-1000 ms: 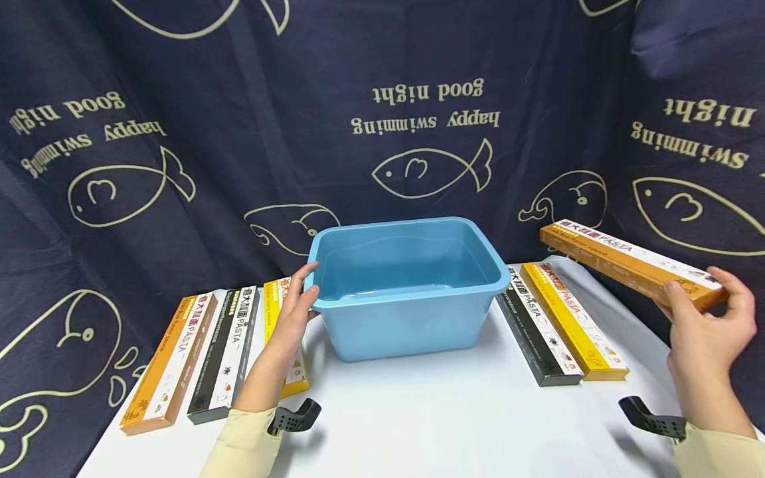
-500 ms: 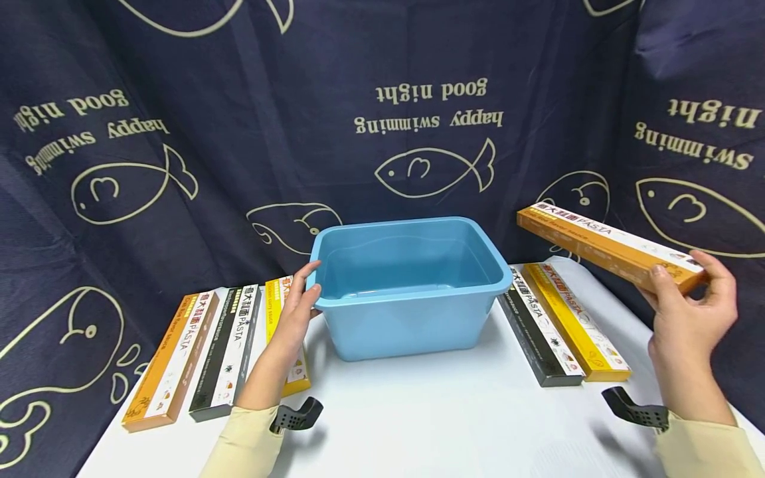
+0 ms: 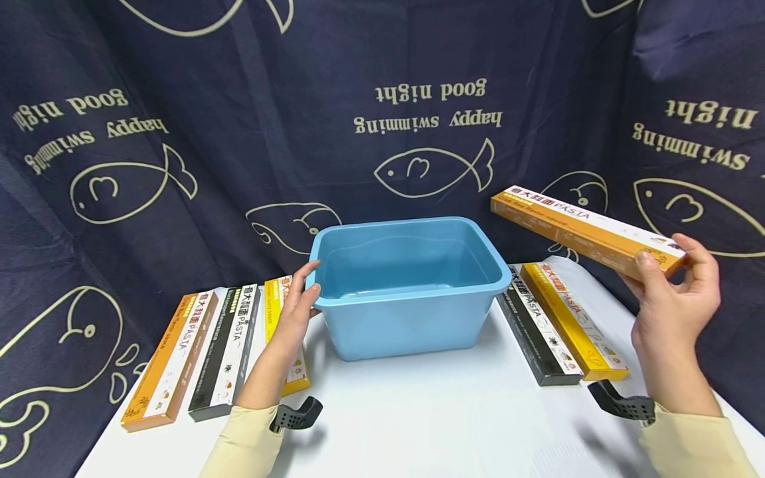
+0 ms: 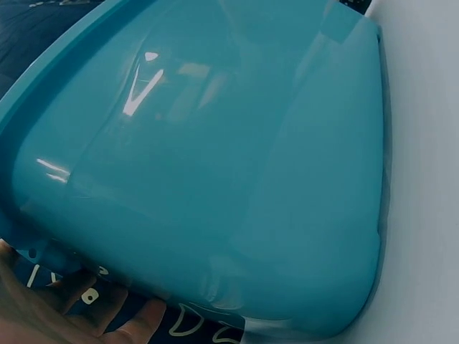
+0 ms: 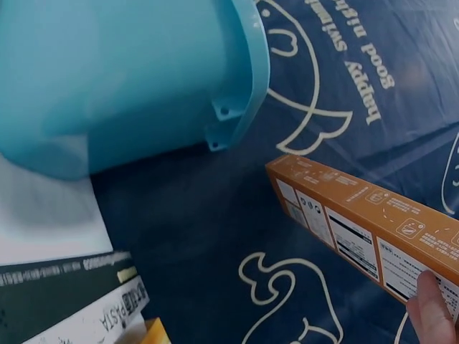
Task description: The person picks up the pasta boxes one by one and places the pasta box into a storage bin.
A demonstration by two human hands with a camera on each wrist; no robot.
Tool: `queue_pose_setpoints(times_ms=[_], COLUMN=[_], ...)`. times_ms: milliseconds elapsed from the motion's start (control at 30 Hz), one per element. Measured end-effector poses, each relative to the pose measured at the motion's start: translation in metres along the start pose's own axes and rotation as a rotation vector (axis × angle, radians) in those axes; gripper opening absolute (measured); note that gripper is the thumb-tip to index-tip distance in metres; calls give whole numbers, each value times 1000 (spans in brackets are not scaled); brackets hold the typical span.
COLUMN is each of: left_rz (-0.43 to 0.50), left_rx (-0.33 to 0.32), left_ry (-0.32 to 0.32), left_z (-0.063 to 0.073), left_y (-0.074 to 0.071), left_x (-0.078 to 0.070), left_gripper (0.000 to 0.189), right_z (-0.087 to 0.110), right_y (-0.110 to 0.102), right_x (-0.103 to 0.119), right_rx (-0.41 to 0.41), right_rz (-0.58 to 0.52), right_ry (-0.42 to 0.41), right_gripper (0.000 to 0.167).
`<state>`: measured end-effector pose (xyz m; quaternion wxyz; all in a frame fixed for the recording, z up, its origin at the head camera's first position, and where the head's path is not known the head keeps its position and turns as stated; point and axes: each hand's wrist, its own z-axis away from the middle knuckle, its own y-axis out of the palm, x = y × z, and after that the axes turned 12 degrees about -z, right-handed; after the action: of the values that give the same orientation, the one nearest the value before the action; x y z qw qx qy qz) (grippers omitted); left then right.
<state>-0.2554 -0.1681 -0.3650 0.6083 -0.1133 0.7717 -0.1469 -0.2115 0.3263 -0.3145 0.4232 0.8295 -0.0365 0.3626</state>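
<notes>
My right hand [image 3: 672,299] pinches one end of an orange pasta box [image 3: 582,229], thumb on the near side. The box is held in the air, its far end up and near the right rim of a blue plastic bin [image 3: 406,325]. In the right wrist view the orange box [image 5: 358,222] stands apart from the bin [image 5: 129,79]. My left hand [image 3: 291,312] holds the bin's left rim, fingers outside and thumb at the edge. The left wrist view shows the bin's wall [image 4: 215,165] with fingers [image 4: 143,322] beside it.
Right of the bin lie a black pasta box [image 3: 538,332] and a yellow one [image 3: 576,325]. To the left lie an orange box [image 3: 170,362], a black box [image 3: 226,352] and a yellow box [image 3: 295,372], partly behind my arm. Dark fabric [image 3: 287,119] hangs behind the white table [image 3: 418,411].
My right hand has moved left with the orange pasta box, which is raised slightly and now closer to the bin. The left hand stays on the bin's rim.
</notes>
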Motion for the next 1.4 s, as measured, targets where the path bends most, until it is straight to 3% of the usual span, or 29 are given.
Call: queue_pose_setpoints(times_ms=[500, 800, 1100, 1400], left_rz=[-11, -6, -1, 4], left_rx=[-3, -6, -5, -2], left_ry=[2, -3, 7, 10], left_z=[-1, -1, 0, 0], left_y=[0, 0, 0, 0], left_x=[1, 0, 2, 1], left_gripper=[50, 50, 51, 50], right_z=[10, 17, 20, 21], right_y=[16, 22, 29, 36], right_x=[4, 5, 0, -4], right_rx=[93, 221, 346, 333], right_rz=[-161, -136, -115, -53], right_ry=[84, 191, 240, 273], right_gripper=[47, 48, 48, 46])
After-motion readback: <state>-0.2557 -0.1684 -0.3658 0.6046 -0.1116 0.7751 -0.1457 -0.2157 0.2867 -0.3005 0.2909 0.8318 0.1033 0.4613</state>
